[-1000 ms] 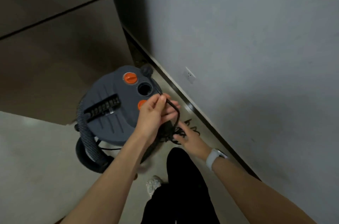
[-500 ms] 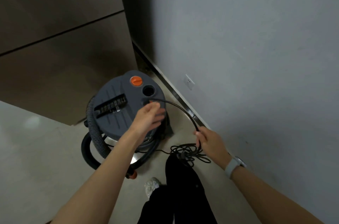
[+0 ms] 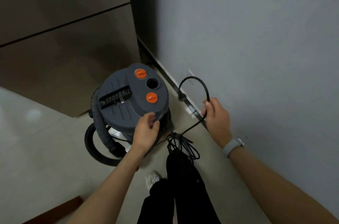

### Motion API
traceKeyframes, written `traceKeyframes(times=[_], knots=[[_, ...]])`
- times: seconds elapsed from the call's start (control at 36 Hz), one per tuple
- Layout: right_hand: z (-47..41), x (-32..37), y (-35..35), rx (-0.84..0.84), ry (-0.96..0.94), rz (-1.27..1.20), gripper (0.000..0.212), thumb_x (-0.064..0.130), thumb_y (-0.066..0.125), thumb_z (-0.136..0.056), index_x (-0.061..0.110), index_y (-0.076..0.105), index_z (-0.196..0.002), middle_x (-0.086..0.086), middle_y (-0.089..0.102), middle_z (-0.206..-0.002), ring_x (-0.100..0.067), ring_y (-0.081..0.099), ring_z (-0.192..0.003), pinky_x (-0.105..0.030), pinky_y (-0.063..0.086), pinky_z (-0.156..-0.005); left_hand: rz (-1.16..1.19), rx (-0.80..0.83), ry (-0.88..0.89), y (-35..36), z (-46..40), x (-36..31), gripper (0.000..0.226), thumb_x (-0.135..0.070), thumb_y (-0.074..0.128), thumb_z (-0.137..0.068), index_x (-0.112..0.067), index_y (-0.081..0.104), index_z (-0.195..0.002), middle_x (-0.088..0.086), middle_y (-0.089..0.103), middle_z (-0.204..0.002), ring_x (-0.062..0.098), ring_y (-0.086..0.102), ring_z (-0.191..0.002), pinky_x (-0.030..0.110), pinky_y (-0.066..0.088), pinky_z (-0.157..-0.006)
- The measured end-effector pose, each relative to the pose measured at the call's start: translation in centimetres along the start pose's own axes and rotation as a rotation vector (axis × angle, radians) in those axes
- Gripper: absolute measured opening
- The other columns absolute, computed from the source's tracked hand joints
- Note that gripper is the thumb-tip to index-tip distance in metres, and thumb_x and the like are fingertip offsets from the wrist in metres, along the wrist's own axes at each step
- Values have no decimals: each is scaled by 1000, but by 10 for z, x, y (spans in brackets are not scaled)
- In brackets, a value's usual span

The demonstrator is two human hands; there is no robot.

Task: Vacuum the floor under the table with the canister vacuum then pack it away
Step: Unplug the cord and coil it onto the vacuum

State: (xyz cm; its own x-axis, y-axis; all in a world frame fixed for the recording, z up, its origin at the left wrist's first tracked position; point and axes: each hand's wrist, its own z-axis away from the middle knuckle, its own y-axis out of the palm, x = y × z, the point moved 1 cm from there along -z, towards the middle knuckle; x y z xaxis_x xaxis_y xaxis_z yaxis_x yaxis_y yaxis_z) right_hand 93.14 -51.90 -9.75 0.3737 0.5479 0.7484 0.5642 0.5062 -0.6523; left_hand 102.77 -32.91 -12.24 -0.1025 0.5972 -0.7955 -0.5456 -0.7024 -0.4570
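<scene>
Since half a second ago I see the right hand (image 3: 216, 115) has lifted the power cord (image 3: 200, 86) up toward the wall, its plug end arching over and hanging beside the baseboard (image 3: 170, 78), fingers curled round the cord. Left hand (image 3: 146, 130) has let go and hovers at the near edge of the vacuum (image 3: 132, 99) lid, fingers loosely bent and holding nothing. Vacuum stands on the floor (image 3: 45, 150) in the corner, hose (image 3: 99, 123) looped at its left, the remaining cord bundled on the floor just beside it.

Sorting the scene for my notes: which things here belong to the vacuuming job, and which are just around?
Job: vacuum, hose, power cord held by right hand, left hand.
Just around: wall socket, cabinet, watch.
</scene>
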Motion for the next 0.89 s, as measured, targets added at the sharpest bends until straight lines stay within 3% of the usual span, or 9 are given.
traceKeyframes(times=[0.11, 0.25, 0.39, 0.56, 0.67, 0.72, 0.78, 0.83, 0.89], knots=[[-53, 22, -2, -18, -59, 30, 19, 14, 40, -99, 9, 58, -96, 0, 59, -67, -23, 57, -62, -41, 48, -63, -119, -117, 226, -23, -21, -38, 44, -17, 55, -94, -9, 44, -136, 7, 44, -133, 17, 46, -119, 15, 30, -92], [-109, 40, 3, 35, -111, 107, 26, 23, 35, -98, 10, 58, -101, -10, 64, -72, -32, 60, -68, -47, 50, -66, -210, -140, 411, -50, -56, -90, 51, -18, 53, -95, -11, 36, -142, 8, 37, -142, 23, 37, -132, 33, 31, -108], [-162, 54, -1, 191, -248, 197, 27, 23, 33, -100, 12, 57, -107, -4, 58, -72, -27, 58, -66, -43, 49, -63, -290, -165, 481, -68, -94, -128, 65, -18, 53, -95, -15, 20, -150, 6, 15, -157, 25, 17, -143, 33, 20, -114], [-255, 70, 16, 371, -418, 336, 42, 35, 25, -95, 15, 59, -110, 2, 54, -79, -27, 58, -75, -41, 48, -65, -609, -357, 545, -97, -162, -160, 79, -37, 57, -92, -22, 8, -152, 10, -2, -160, 34, -4, -146, 52, 13, -115], [-299, 90, 50, 511, -579, 395, 26, 26, 36, -100, 20, 58, -112, -3, 54, -85, -22, 52, -87, -36, 45, -68, -819, -270, 473, -107, -201, -162, 76, -52, 44, -92, -27, 5, -152, 1, -1, -161, 30, -15, -146, 62, -4, -111], [-311, 105, 68, 546, -636, 397, 25, 22, 39, -100, 19, 58, -115, 0, 49, -87, -16, 47, -85, -34, 41, -69, -815, -219, 412, -112, -216, -154, 67, -50, 39, -95, -25, 14, -152, -2, 16, -159, 26, -9, -147, 60, -10, -110], [-318, 118, 87, 564, -691, 352, 25, 18, 40, -100, 18, 59, -117, -1, 57, -91, -19, 52, -87, -34, 41, -69, -752, -191, 323, -119, -226, -140, 50, -44, 37, -98, -22, 38, -143, 1, 47, -142, 23, 23, -143, 56, -6, -113], [-323, 126, 107, 583, -735, 309, 26, 13, 43, -99, 15, 60, -118, -5, 66, -99, -26, 59, -89, -36, 45, -69, -555, -139, 231, -128, -225, -127, 33, -39, 40, -99, -18, 56, -118, 5, 67, -104, 25, 59, -110, 49, 27, -111], [-328, 131, 125, 582, -772, 287, 26, 11, 45, -97, 11, 62, -117, -9, 68, -97, -31, 62, -83, -37, 48, -66, -261, -143, 181, -136, -216, -113, 18, -32, 48, -97, -17, 57, -95, 1, 64, -74, 22, 66, -73, 44, 50, -81]])
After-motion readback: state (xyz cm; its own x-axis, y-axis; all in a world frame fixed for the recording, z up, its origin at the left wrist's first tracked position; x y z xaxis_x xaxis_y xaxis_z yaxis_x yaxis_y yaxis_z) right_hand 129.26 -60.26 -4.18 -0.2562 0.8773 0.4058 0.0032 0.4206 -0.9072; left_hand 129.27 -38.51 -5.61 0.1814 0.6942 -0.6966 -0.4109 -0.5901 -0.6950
